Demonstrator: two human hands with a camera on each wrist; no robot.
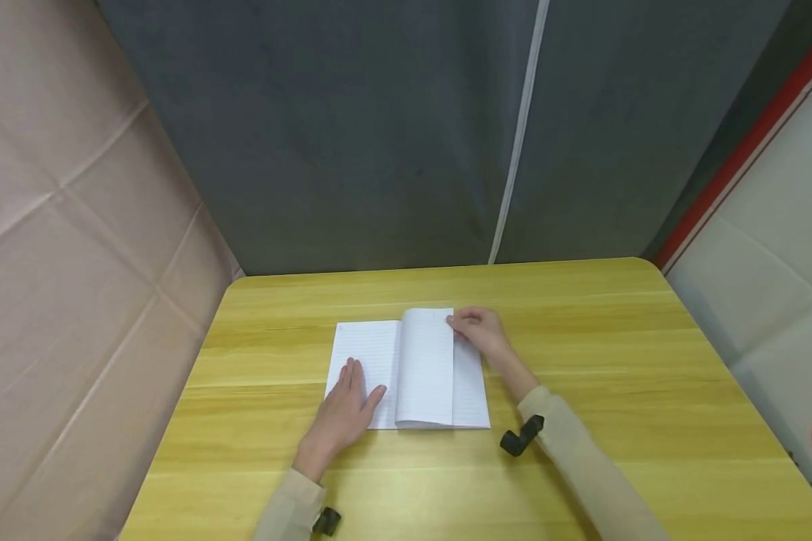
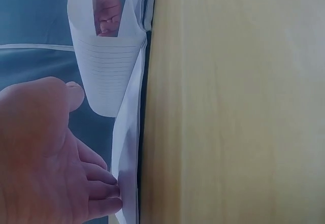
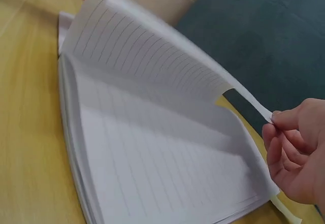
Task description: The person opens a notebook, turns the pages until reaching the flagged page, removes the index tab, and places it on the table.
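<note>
an open lined notebook (image 1: 409, 372) lies near the middle of the yellow wooden desk (image 1: 616, 391), the left hand (image 1: 345, 409) resting flat with fingers spread on its left page while the right hand (image 1: 480, 330) pinches the far corner of a lifted, curling page (image 1: 425, 361).
</note>
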